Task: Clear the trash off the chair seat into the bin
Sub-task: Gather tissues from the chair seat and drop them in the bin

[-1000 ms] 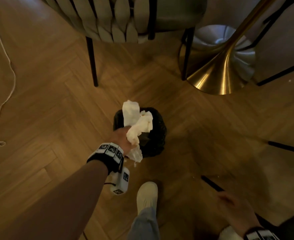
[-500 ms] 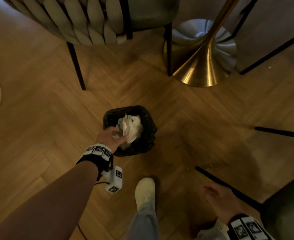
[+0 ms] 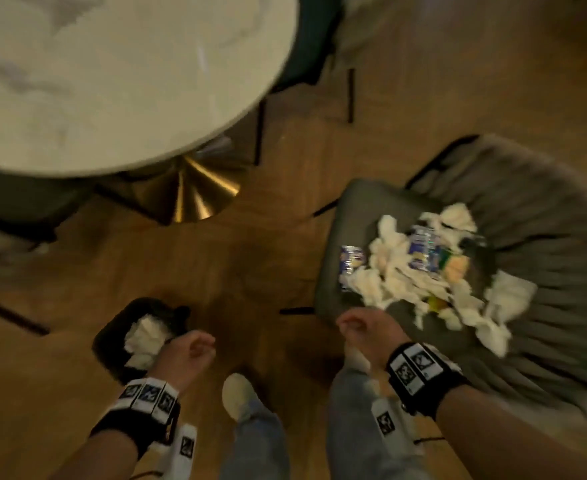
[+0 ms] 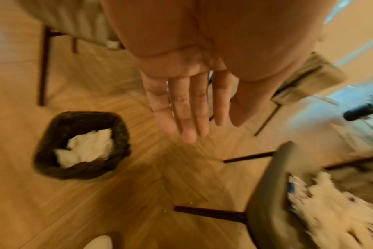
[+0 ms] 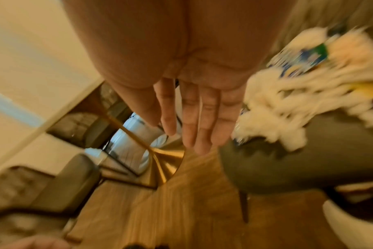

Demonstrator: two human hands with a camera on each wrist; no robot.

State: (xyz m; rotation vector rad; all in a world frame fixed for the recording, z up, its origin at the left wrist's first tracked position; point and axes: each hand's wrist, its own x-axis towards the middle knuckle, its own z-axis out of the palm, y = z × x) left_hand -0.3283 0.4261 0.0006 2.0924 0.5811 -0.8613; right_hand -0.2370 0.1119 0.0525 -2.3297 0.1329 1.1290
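So, both hands are empty with the fingers loose and mostly straight. My left hand (image 3: 184, 355) hangs just beside the bin (image 3: 112, 337) on the floor, my right hand (image 3: 364, 332) sits at the front edge of the chair seat (image 3: 354, 220). One wad of white tissue (image 4: 85, 148) is in the bin. Further out, most of the trash (image 3: 423, 271) is on the seat: crumpled tissues and blue wrappers (image 3: 421, 249). I'd say it's barely started, plenty of grabs left.
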